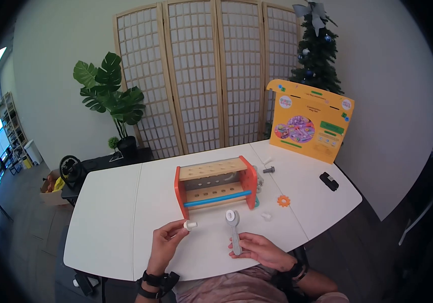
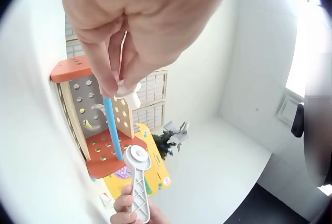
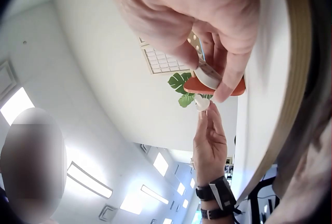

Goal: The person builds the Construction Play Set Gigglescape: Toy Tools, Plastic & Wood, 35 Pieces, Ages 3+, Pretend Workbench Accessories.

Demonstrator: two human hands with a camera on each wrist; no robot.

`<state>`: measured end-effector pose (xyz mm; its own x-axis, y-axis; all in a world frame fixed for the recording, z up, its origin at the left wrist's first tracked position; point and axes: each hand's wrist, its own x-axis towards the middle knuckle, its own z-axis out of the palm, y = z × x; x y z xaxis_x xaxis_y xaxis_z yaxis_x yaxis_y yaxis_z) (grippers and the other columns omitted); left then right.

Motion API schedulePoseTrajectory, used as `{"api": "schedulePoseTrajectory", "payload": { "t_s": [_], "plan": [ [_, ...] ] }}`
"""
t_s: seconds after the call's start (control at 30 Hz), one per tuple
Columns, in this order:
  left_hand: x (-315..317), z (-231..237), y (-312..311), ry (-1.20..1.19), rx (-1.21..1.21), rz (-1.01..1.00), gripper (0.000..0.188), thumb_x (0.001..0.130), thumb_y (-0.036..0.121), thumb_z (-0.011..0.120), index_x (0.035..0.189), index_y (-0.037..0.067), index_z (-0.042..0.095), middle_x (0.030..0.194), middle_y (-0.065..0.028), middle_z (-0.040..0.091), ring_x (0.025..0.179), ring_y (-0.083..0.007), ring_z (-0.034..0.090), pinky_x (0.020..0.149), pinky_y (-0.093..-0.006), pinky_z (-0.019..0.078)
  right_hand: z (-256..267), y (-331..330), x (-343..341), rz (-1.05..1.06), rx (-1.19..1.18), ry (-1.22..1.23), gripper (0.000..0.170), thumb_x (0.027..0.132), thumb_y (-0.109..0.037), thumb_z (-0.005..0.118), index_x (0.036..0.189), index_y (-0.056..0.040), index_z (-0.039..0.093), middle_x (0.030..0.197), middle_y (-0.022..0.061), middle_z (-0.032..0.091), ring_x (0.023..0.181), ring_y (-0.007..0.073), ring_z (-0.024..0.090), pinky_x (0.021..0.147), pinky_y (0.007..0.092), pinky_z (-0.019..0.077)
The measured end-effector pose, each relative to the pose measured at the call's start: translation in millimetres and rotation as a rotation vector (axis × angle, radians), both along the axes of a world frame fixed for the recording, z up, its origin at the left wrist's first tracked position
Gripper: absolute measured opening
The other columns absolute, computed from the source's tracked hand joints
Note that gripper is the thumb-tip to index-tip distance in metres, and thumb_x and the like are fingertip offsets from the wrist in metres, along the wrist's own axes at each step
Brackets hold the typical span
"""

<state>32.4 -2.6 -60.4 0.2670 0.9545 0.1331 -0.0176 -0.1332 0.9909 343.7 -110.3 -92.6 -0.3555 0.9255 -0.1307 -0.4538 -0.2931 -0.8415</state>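
Note:
My left hand [image 1: 167,243] pinches a white bolt [image 1: 190,225] by its head between thumb and fingertips, its threaded end pointing right. In my right hand [image 1: 263,251] a grey toy wrench [image 1: 234,233] is gripped by the handle, round head up. In the left wrist view the white bolt [image 2: 130,95] is partly covered by the fingers, and the wrench [image 2: 138,182] shows its ribbed handle. Beyond both hands stands a toy workbench [image 1: 213,173] with red-orange sides, wooden shelves and a blue bar [image 1: 217,199].
Right of the workbench lie a grey bolt [image 1: 269,170], an orange gear [image 1: 283,201] and a whitish piece [image 1: 266,216]. Farther right are a black object [image 1: 329,181] and an upright yellow box [image 1: 311,121]. The white table [image 1: 106,222] has its near edge close to my body.

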Motion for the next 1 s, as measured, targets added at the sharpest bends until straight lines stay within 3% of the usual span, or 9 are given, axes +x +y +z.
{"api": "schedulePoseTrajectory", "payload": {
  "t_s": [0.23, 0.33, 0.67, 0.77, 0.83, 1.0],
  "plan": [
    [-6, -4, 0, -0.026, 0.031, -0.029, 0.034, 0.102, 0.000, 0.080, 0.135, -0.003, 0.075, 0.127, -0.0104, 0.080, 0.115, -0.0152, 0.076, 0.099, -0.0283, 0.0618, 1, 1, -4, -0.004, -0.003, -0.024, 0.038, 0.121, -0.016, 0.050, 0.152, 0.0059, 0.051, 0.145, 0.0187, 0.066, 0.132, 0.0323, 0.070, 0.119, 0.0473, 0.0556],
    [0, -5, 0, -0.010, 0.089, -0.042, 0.034, 0.101, -0.001, 0.080, 0.134, -0.003, 0.075, 0.129, -0.0105, 0.079, 0.116, -0.0166, 0.076, 0.099, -0.0291, 0.0641, 5, 0, -5, 0.014, -0.007, -0.015, 0.040, 0.121, -0.020, 0.051, 0.152, 0.0057, 0.051, 0.144, 0.0164, 0.065, 0.131, 0.0286, 0.070, 0.120, 0.0441, 0.0554],
    [4, -3, 1, 0.066, 0.098, -0.003, 0.032, 0.103, 0.003, 0.079, 0.134, -0.004, 0.074, 0.127, -0.0118, 0.077, 0.115, -0.0174, 0.076, 0.098, -0.0310, 0.0663, 2, 0, -7, 0.015, -0.010, -0.007, 0.041, 0.121, -0.020, 0.051, 0.152, 0.0068, 0.051, 0.144, 0.0159, 0.065, 0.132, 0.0284, 0.070, 0.119, 0.0431, 0.0557],
    [0, 1, 3, 0.080, 0.099, 0.044, 0.031, 0.104, 0.004, 0.078, 0.133, -0.005, 0.073, 0.124, -0.0131, 0.077, 0.112, -0.0175, 0.077, 0.096, -0.0315, 0.0664, 3, 2, -9, 0.003, -0.012, -0.028, 0.041, 0.120, -0.019, 0.053, 0.153, 0.0068, 0.050, 0.143, 0.0165, 0.065, 0.130, 0.0281, 0.071, 0.118, 0.0427, 0.0565],
    [-5, 2, 8, -0.056, 0.087, 0.117, 0.027, 0.106, 0.005, 0.075, 0.130, -0.006, 0.072, 0.119, -0.0117, 0.077, 0.108, -0.0197, 0.078, 0.096, -0.0330, 0.0651, 9, 6, -12, -0.012, -0.026, -0.045, 0.042, 0.120, -0.018, 0.054, 0.154, 0.0066, 0.048, 0.143, 0.0173, 0.065, 0.129, 0.0277, 0.071, 0.118, 0.0424, 0.0572],
    [-23, 23, 19, -0.179, 0.034, 0.283, 0.032, 0.112, 0.016, 0.067, 0.135, -0.007, 0.067, 0.126, -0.0128, 0.070, 0.108, -0.0217, 0.077, 0.103, -0.0351, 0.0647, 9, 27, -20, 0.003, -0.062, -0.037, 0.044, 0.120, -0.018, 0.053, 0.157, 0.0057, 0.046, 0.145, 0.0172, 0.064, 0.129, 0.0280, 0.071, 0.120, 0.0428, 0.0559]
  ]
}}
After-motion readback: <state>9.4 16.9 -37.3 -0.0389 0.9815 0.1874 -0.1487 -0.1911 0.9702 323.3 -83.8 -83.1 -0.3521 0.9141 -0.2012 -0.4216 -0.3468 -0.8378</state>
